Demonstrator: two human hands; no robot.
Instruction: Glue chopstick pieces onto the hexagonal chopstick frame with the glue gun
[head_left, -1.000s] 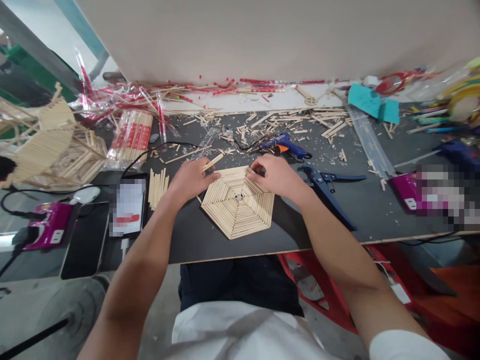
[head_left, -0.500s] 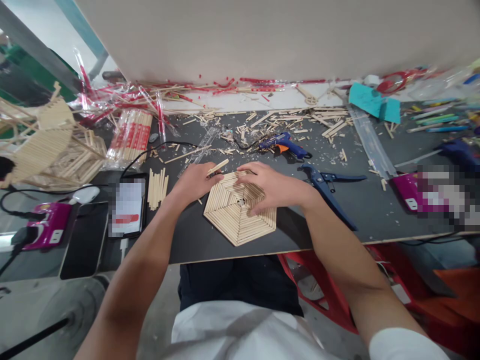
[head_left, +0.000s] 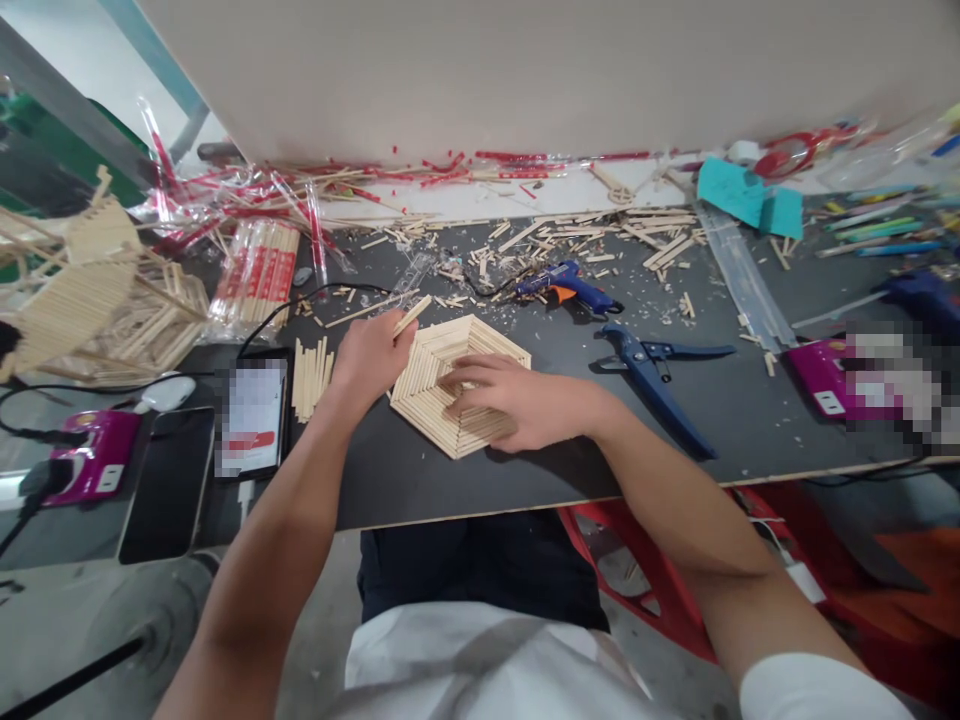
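Note:
A many-sided panel made of rings of pale wooden sticks lies on the dark tabletop in front of me. My left hand, at the panel's left edge, is closed on a short wooden stick that pokes out past the fingers. Over the panel's middle and right side rests my right hand, fingers apart and spread across the rings; its palm covers part of the panel. Left of my left hand lies a small pile of cut sticks.
Behind the panel lie a blue glue gun and scattered stick offcuts. A blue cutter is to the right. Two phones and a purple power strip sit at left, near bundled sticks and a stick-built model.
The panel has shifted slightly left and away from me and looks turned. My left hand has moved left with the stick, and my right hand has slid down and left across the panel.

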